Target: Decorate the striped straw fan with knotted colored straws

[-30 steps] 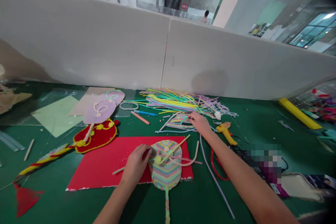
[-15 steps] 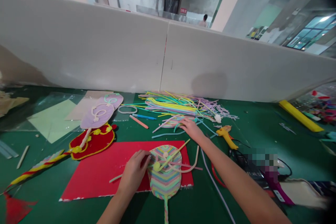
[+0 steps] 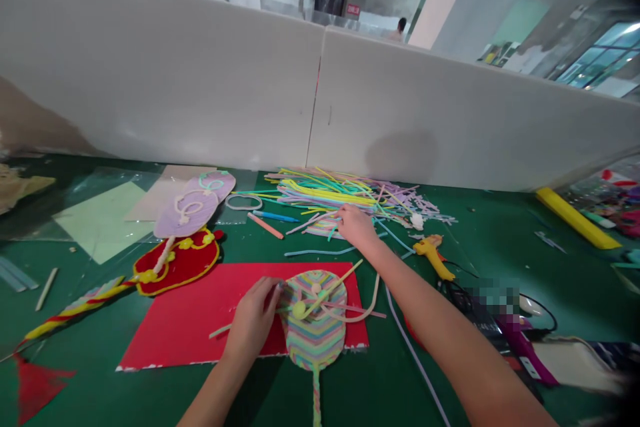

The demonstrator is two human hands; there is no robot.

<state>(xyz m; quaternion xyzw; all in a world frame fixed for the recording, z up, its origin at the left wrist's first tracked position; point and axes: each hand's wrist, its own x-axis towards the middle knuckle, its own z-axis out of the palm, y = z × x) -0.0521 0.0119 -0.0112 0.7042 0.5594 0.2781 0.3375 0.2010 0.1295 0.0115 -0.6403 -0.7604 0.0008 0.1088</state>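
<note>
My left hand (image 3: 254, 310) rests over the red board (image 3: 185, 320), its thumb and fingers pinched together at the left edge of a round fan (image 3: 316, 340) with pastel zigzag stripes. Whatever sits between those fingertips is hidden. A pale green pipe cleaner (image 3: 220, 331) pokes out left of this hand. On the fan lie a yellow pipe cleaner (image 3: 333, 290) with a coiled end and some pink ones. My right hand (image 3: 356, 223) reaches to the short pipe cleaners below the big pile (image 3: 325, 195). Its fingers are closed at the end of a lilac pipe cleaner (image 3: 320, 217).
To the left lie a red fan (image 3: 175, 267) with yellow trim and a lilac gourd-shaped piece (image 3: 193, 207). A yellow glue gun (image 3: 434, 257) with a cable lies at right. Blue and orange pens (image 3: 265, 225) lie near the pile. A white partition (image 3: 200, 80) stands behind.
My right hand has moved up and slightly left over the short pipe cleaners, and a lilac one has shifted upward with it. The left hand stays by the fan's edge. The view tilts slightly.
</note>
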